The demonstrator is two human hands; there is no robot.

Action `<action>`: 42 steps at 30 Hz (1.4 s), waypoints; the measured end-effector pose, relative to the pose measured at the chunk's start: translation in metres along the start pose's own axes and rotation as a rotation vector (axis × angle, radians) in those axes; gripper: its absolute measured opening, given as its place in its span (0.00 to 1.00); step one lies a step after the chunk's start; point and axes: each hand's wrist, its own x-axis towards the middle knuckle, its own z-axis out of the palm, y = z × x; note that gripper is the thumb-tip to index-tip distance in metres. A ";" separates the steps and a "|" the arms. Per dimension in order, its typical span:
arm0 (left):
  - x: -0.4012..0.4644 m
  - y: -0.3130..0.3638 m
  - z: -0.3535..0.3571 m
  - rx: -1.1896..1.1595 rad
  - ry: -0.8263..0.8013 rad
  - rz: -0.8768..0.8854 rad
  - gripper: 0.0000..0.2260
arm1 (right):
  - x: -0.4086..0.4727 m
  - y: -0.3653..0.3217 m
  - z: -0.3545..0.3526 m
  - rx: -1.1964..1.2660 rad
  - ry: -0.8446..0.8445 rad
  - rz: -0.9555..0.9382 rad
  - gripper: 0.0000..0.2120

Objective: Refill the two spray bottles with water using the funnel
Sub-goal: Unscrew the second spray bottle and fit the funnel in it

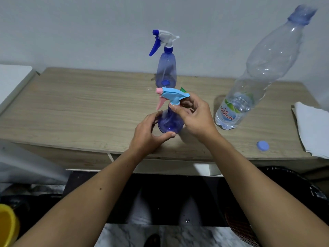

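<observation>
Spray bottle [170,122], the near one, stands w/ its base on the wooden tabletop [80,104], roughly centre, close to the front edge. We see a see-through blue-violet body, round and squat at the bottom, narrowing to a thin neck; on top sits a light-blue trigger head [173,94] w/ a pink nozzle tip and pink lever, pointing left. How much water is inside, we can't tell.

Our left hand [151,134] curls round the lower body, thumb across the front of the base, fingers wrapped behind the left side. Our right hand [194,115] pinches the collar just under the trigger head, thumb and fingers pressed together on it.

Just behind the head a small green bit [183,89] peeks out, prob. the funnel, mostly hidden. Further back, near the wall, the second spray bottle [166,72] stands upright: same blue tint, taller cone shape, white head w/ dark-blue lever, also pointing left.

To the right stands a big clear water bottle [263,72] w/ a "Le Minerale" label, open at the top, only a little water at the bottom. Its blue cap [262,145] lies near the front edge, apart from it. White paper [313,127] lies at the far right edge.
</observation>
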 end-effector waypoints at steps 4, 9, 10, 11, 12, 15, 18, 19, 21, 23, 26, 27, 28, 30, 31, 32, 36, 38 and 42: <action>-0.001 0.001 -0.001 -0.005 -0.023 -0.017 0.42 | 0.000 -0.001 0.000 0.035 -0.020 0.019 0.19; -0.001 0.001 -0.001 -0.014 -0.028 -0.019 0.42 | -0.001 0.005 0.003 0.003 0.060 -0.022 0.18; -0.001 0.001 -0.001 -0.019 -0.021 -0.020 0.41 | -0.002 0.006 0.003 -0.007 0.064 -0.038 0.15; -0.001 0.000 0.000 -0.025 -0.012 -0.017 0.40 | -0.004 0.007 0.003 -0.017 0.070 -0.058 0.14; -0.001 0.000 0.000 -0.026 -0.005 -0.018 0.40 | -0.005 0.006 0.003 -0.023 0.078 -0.083 0.13; -0.001 0.001 0.001 -0.026 -0.007 -0.022 0.40 | -0.006 0.006 0.002 -0.011 0.061 -0.115 0.14; -0.001 0.001 0.000 -0.018 -0.019 -0.034 0.41 | -0.005 0.004 0.006 0.027 0.048 -0.074 0.17; -0.002 0.000 0.000 -0.019 -0.021 -0.038 0.41 | -0.003 0.003 0.006 0.025 0.054 -0.071 0.18; -0.002 0.000 0.000 -0.029 -0.019 -0.042 0.41 | -0.003 0.002 0.006 0.031 0.057 -0.063 0.17; -0.002 0.001 0.000 -0.035 -0.009 -0.039 0.41 | -0.005 0.002 0.004 0.016 0.054 -0.086 0.15; -0.002 0.003 0.000 -0.018 -0.012 -0.040 0.40 | -0.007 0.001 0.003 -0.008 0.037 -0.112 0.15; -0.002 0.003 -0.001 -0.016 -0.015 -0.039 0.40 | -0.006 0.001 0.004 -0.014 0.040 -0.109 0.16; -0.002 0.003 -0.001 -0.012 -0.017 -0.040 0.40 | -0.004 0.000 0.006 -0.028 0.052 -0.104 0.18; -0.002 0.002 -0.001 -0.008 -0.022 -0.046 0.40 | -0.001 -0.002 0.007 -0.053 0.070 -0.092 0.19; -0.002 0.002 -0.001 -0.011 -0.021 -0.050 0.41 | -0.001 -0.002 0.006 -0.045 0.069 -0.082 0.17; -0.002 0.003 0.000 -0.015 -0.019 -0.054 0.42 | -0.002 -0.001 0.005 -0.032 0.063 -0.079 0.16; -0.002 0.001 0.000 -0.024 -0.023 -0.057 0.43 | -0.005 0.000 0.002 -0.027 0.039 -0.094 0.17; -0.002 -0.001 0.000 -0.021 -0.021 -0.055 0.42 | -0.003 -0.003 0.006 -0.024 0.045 -0.076 0.20; -0.002 0.000 0.000 -0.020 -0.018 -0.055 0.44 | 0.000 -0.003 0.003 -0.067 0.010 -0.110 0.21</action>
